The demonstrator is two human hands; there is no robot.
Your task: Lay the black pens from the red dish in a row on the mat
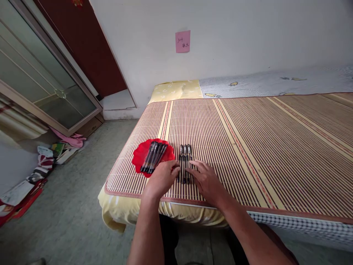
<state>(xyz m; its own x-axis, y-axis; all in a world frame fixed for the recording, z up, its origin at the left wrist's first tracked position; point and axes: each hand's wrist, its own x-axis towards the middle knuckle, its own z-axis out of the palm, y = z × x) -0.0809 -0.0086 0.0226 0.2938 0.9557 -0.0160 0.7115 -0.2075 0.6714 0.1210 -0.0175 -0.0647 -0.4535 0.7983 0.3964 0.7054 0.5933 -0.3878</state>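
Several black-capped clear pens [185,162] lie side by side on the striped mat [237,114], caps pointing away from me. My left hand [162,178] rests at their left side, fingers bent and fingertips by the leftmost pen; it grips none of them. From the right, my right hand [207,181] reaches in with fingers stretched and apart, its fingertips at the rightmost pens. Left of the row sits a red scalloped plate [137,152] with a bundle of similar pens [153,157] on it. My left hand covers part of the plate's near right rim.
The mat lies on a bed with a yellow cloth [124,209] hanging over the near edge. A pink note [182,41] is stuck on the wall behind. To the left are a glass-panelled door [52,81] and a floor-level pile of books and papers [41,165].
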